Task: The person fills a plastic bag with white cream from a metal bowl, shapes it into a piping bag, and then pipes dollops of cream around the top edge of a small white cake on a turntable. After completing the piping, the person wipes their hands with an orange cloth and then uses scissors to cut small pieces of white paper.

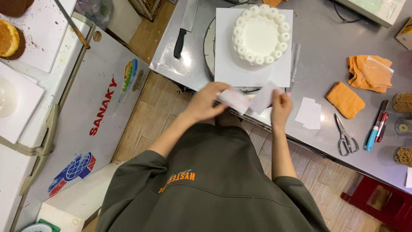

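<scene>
Head view, looking straight down. Steel worktable point(326, 51) fills the upper right; chest freezer lid point(94, 129) lies at left, with cut sponge cake point(8, 38) on a white board beyond it. On the table, a square white cake board point(227, 64) sits on a turntable and carries a round white cake point(260, 35) ringed with piped cream blobs. A black-handled knife point(182, 30) lies left of the board.

Right of the cake: two orange cloths point(370, 72), a small stack of white cards point(310, 113), scissors point(346, 138) and pens point(377, 125).

Left hand point(206, 102) and right hand point(280, 105) meet at the table's near edge, just below the board, fingers pinched on opposite ends of a small pale paper sheet point(249, 99). The sheet is motion-blurred, so whether it is one piece or two I cannot tell.

Judgement: handling the sheet cleanly calls for a light pinch at the edges and keeping it low, clear of the cream border.
</scene>
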